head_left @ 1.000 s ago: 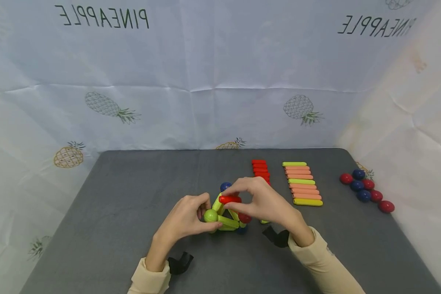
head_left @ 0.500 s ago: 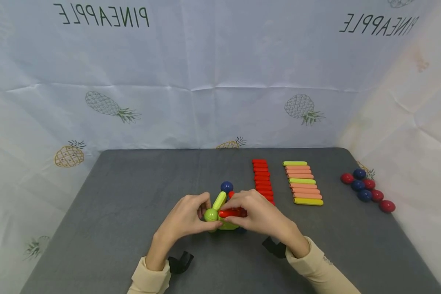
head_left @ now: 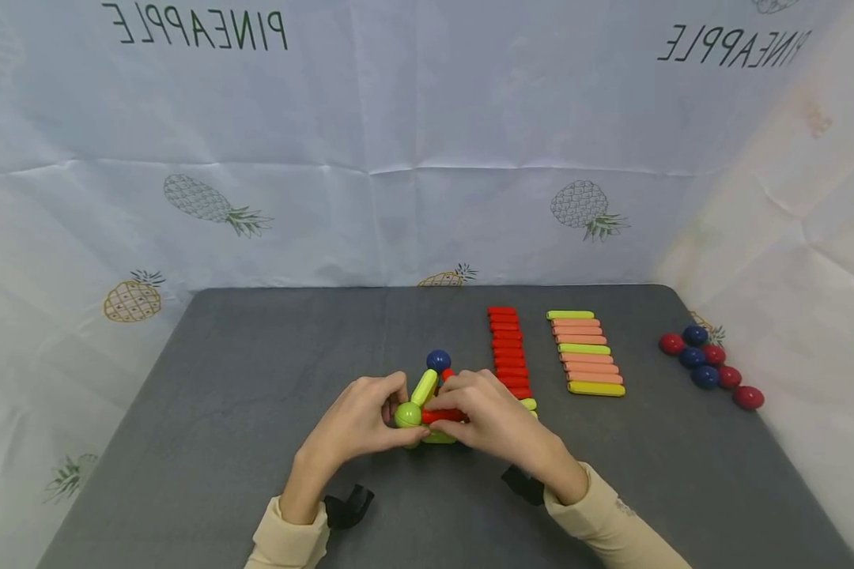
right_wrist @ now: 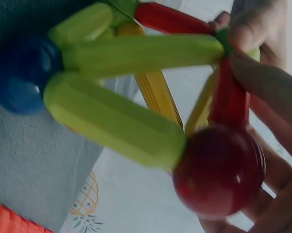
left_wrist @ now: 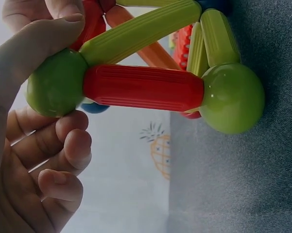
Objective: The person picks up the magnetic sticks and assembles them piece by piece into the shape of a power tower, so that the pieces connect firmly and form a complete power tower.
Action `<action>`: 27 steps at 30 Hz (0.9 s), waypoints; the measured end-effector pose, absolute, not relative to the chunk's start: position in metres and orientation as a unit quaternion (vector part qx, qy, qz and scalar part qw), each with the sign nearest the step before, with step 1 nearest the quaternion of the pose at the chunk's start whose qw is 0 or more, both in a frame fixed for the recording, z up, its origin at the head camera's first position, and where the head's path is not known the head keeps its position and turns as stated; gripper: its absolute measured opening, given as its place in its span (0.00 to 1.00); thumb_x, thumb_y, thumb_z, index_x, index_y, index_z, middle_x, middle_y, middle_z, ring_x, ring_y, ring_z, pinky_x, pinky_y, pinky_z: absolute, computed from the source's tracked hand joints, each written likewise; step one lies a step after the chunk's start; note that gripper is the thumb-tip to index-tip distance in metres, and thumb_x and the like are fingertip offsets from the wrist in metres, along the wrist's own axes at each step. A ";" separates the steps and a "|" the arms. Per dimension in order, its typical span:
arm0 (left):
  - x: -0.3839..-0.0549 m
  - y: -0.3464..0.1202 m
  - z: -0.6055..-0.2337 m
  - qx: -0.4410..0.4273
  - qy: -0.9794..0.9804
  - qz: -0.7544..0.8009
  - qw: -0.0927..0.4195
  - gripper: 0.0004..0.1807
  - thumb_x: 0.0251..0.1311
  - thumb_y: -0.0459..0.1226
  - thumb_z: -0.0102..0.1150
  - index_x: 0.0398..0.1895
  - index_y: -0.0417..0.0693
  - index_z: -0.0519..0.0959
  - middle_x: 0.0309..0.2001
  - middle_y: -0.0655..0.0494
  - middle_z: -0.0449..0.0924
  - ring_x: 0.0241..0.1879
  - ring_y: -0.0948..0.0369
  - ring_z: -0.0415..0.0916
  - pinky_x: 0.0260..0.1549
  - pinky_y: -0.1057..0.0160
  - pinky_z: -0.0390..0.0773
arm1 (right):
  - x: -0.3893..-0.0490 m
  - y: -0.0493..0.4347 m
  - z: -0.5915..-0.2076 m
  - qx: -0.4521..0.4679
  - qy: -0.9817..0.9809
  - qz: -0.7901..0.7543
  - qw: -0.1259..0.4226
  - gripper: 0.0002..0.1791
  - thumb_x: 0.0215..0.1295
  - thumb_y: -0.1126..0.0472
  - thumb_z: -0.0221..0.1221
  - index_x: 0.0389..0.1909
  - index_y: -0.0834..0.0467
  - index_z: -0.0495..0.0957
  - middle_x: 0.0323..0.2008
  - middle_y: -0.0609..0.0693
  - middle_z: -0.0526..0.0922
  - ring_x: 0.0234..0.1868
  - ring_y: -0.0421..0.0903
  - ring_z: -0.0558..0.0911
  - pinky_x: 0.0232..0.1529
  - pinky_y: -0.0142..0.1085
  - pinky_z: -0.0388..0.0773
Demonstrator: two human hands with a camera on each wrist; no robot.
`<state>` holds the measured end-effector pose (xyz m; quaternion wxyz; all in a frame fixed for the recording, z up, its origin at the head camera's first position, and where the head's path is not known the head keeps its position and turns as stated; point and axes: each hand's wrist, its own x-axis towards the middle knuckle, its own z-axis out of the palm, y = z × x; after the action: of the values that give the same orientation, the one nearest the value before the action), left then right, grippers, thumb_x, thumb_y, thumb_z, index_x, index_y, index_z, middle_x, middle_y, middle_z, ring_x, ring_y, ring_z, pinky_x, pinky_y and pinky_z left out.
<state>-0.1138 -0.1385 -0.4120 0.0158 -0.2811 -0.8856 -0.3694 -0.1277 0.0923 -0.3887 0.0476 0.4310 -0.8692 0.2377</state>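
Note:
A frame of toy building rods and balls stands between my hands on the grey table (head_left: pixel 292 356). My left hand (head_left: pixel 359 419) grips its upper green ball (left_wrist: pixel 58 82), thumb on one side, fingers on the other. From that ball an upright red rod (left_wrist: pixel 143 87) runs to a lower green ball (left_wrist: pixel 233 97). My right hand (head_left: pixel 494 419) pinches another red rod (right_wrist: pixel 229 97), which spans from the held green ball to a dark red ball (right_wrist: pixel 218 170). Yellow-green rods (right_wrist: pixel 116 121) meet at a blue ball (right_wrist: pixel 24 73) low on the frame. Another blue ball (head_left: pixel 438 360) tops its far side.
Behind my right hand lies a row of red rods (head_left: pixel 508 344). Further right is a row of orange and yellow rods (head_left: pixel 587 358). Several red and blue balls (head_left: pixel 712 367) sit at the right table edge. A pineapple-print cloth (head_left: pixel 398 221) hangs behind.
My right hand has lowered the red rod from above the frame into line between the green and dark red balls. My left hand has stayed on the green ball.

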 end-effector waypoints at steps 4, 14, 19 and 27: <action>-0.114 -0.140 -0.413 -0.285 -0.885 -0.369 0.016 0.21 0.51 0.43 0.79 0.26 0.54 0.70 0.20 0.60 0.73 0.18 0.75 0.64 0.19 0.73 0.70 | -0.124 0.093 -0.393 0.425 -0.870 0.237 0.076 0.10 0.57 0.56 0.75 0.41 0.48 0.90 0.36 0.40 0.87 0.32 0.35 0.73 0.36 0.27 0.63; -0.114 -0.140 -0.414 -0.288 -0.889 -0.356 0.012 0.21 0.53 0.45 0.78 0.27 0.53 0.70 0.19 0.61 0.72 0.18 0.75 0.63 0.19 0.73 0.69 | -0.120 0.111 -0.398 0.378 -0.878 0.283 0.074 0.13 0.54 0.56 0.77 0.41 0.50 0.90 0.37 0.42 0.81 0.36 0.35 0.70 0.33 0.25 0.69; -0.114 -0.140 -0.412 -0.288 -0.888 -0.358 0.006 0.20 0.55 0.46 0.77 0.27 0.53 0.70 0.19 0.59 0.73 0.18 0.75 0.63 0.19 0.73 0.69 | -0.117 0.106 -0.404 0.375 -0.880 0.277 0.088 0.11 0.54 0.57 0.76 0.39 0.51 0.91 0.33 0.41 0.80 0.34 0.35 0.65 0.33 0.25 0.65; -0.114 -0.147 -0.411 -0.280 -0.895 -0.348 0.000 0.21 0.53 0.46 0.78 0.26 0.53 0.70 0.18 0.62 0.72 0.18 0.75 0.63 0.19 0.73 0.69 | -0.115 0.113 -0.405 0.364 -0.862 0.347 0.061 0.15 0.54 0.56 0.77 0.44 0.50 0.89 0.39 0.42 0.79 0.36 0.35 0.71 0.33 0.26 0.72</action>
<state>-0.1142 -0.1466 -0.4112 -0.0003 -0.2801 -0.8947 -0.3480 -0.1153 0.1126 -0.4049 0.0609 0.3642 -0.8620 0.3474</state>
